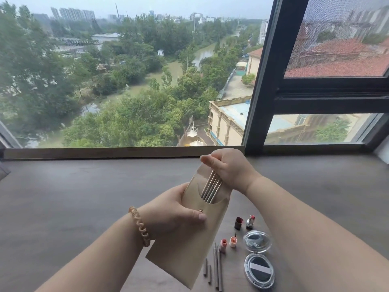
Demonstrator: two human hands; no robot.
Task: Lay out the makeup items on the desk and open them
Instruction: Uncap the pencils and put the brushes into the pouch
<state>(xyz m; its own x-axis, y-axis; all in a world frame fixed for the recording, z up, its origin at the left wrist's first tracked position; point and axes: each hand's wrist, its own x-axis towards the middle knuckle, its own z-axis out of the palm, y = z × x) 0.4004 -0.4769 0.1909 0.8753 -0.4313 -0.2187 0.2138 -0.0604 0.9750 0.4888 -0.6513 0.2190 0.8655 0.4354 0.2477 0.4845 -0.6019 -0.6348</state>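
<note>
Beige and flat, a brush pouch (185,249) is held tilted above the grey tabletop (73,197), its open mouth turned toward one o'clock. It is gripped at mid-length by the left hand (179,209), with the thumb laid across the front just beside a metal snap and the fingers wrapped behind; a beaded bracelet (140,225) is worn on that wrist. A bundle of slim metallic brush handles (211,188) sticks out of the mouth. Their upper ends are enclosed by the curled fingers of the right hand (227,169), and their lower ends are hidden in the pouch. At five o'clock of the pouch, other items are laid on the tabletop. An uncapped lipstick (250,221) stands with its dark cap (239,223) just beside it at nine o'clock. Two small pink tubes (223,245) are set below it. Thin pencils (217,268) lie with short caps (207,269) at their nine o'clock. A round compact (259,268) lies open at their three o'clock.
</note>
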